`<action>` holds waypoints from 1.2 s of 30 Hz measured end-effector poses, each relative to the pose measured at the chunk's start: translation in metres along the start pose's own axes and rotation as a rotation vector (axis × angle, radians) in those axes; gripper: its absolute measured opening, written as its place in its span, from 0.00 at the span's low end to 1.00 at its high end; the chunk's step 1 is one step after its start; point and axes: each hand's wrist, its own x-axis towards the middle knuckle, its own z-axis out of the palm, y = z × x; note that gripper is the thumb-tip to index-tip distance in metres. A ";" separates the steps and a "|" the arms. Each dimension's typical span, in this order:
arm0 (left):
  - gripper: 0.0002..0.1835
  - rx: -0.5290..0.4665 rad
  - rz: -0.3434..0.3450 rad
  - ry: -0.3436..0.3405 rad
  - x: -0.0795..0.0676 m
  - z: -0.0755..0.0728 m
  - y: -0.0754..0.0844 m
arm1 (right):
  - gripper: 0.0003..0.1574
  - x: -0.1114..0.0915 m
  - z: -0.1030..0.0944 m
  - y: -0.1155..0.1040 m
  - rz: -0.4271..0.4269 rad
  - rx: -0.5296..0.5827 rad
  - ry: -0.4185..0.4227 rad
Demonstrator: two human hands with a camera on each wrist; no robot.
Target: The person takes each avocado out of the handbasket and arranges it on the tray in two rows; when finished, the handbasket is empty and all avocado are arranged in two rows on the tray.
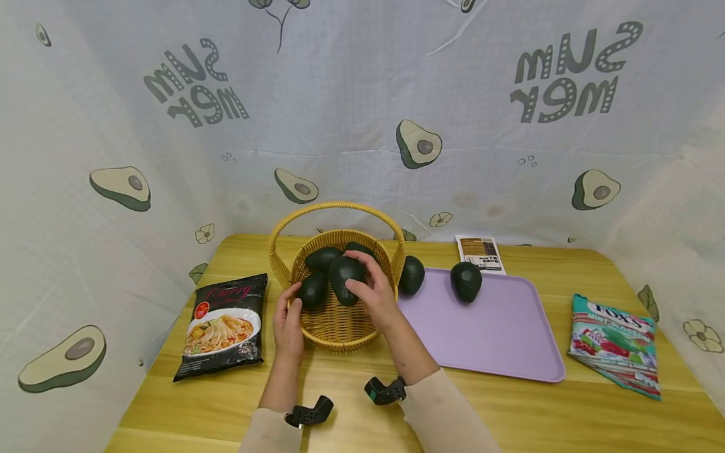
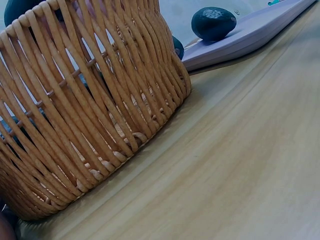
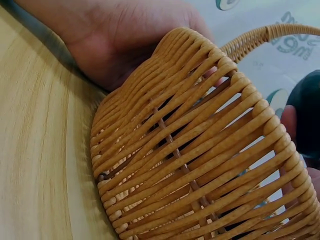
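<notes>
A yellow wicker basket (image 1: 338, 345) with a tall handle stands on the table. My left hand (image 1: 289, 327) grips its left side at the rim. In the right wrist view, that hand (image 3: 130, 40) lies along the outside of the weave. Over the basket's opening, my right hand (image 1: 376, 296) holds a dark green avocado (image 1: 344, 280) between thumb and fingers. Inside the basket lie another avocado (image 1: 323, 258), one (image 1: 313, 292) by my left fingertips and one (image 1: 359, 248) at the back, partly covered by my right hand.
Right of the basket lies a lilac tray (image 1: 487, 333) with an avocado (image 1: 466, 282) on it. Another avocado (image 1: 411, 275) is at its left edge. A black noodle packet (image 1: 223, 327), a white-and-brown sachet (image 1: 480, 253) and a teal sweets bag (image 1: 614, 346) lie around. Patterned cloth (image 1: 362, 94) hangs behind.
</notes>
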 end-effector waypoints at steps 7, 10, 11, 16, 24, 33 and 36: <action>0.20 0.012 0.002 0.001 0.000 -0.001 -0.001 | 0.36 -0.002 -0.001 0.003 -0.104 0.070 0.006; 0.20 0.010 0.004 0.002 0.000 -0.001 -0.001 | 0.36 -0.003 0.000 0.003 -0.138 0.091 0.016; 0.20 0.009 0.003 0.003 0.000 -0.001 -0.001 | 0.36 -0.003 0.000 0.004 -0.146 0.102 0.022; 0.20 0.011 0.006 0.001 0.000 -0.001 0.000 | 0.31 -0.004 0.001 0.003 -0.182 0.166 0.068; 0.20 -0.013 -0.014 -0.009 0.000 0.000 0.001 | 0.34 -0.015 -0.007 -0.011 -0.267 0.246 0.054; 0.20 -0.019 0.001 -0.004 0.001 0.001 0.001 | 0.37 -0.031 -0.021 -0.041 -0.360 0.229 0.007; 0.20 -0.020 0.001 -0.002 0.001 0.000 0.001 | 0.38 -0.036 -0.025 -0.050 -0.391 0.222 0.011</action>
